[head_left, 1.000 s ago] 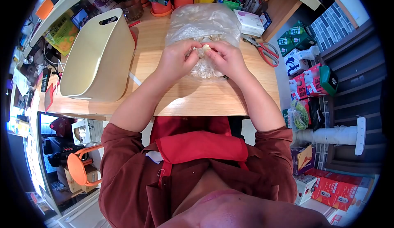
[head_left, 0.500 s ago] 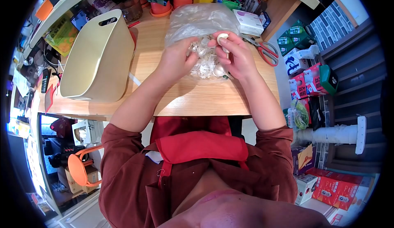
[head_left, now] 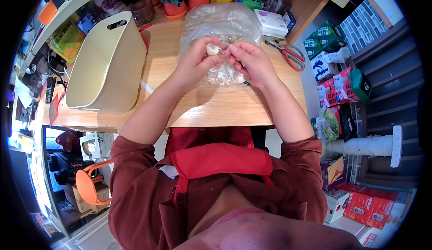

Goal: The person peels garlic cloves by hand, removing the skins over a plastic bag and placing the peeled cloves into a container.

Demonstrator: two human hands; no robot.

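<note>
A white garlic bulb (head_left: 212,49) is in my left hand (head_left: 198,63), held between the thumb and fingers. My right hand (head_left: 252,63) is closed in a pinch at the bulb's thin stem end, beside the left fingertips. Both hands are above a clear plastic bag (head_left: 216,18) spread on the table. Papery garlic skins (head_left: 220,75) and a few pale bulbs lie on the plastic under my hands, partly hidden by them. A rounder garlic bulb (head_left: 238,76) shows just below my right hand.
A tall cream bin (head_left: 128,65) stands on the table (head_left: 211,112) at left. Red-handled scissors (head_left: 292,57) lie at the right edge, near a white box (head_left: 271,23). Pots and small bottles line the back. Cartons (head_left: 335,90) are stacked to the right of the table.
A garlic bulb that was in my right hand is now in my left. My hands have come together, and my right fingers have moved left to pinch its end.
</note>
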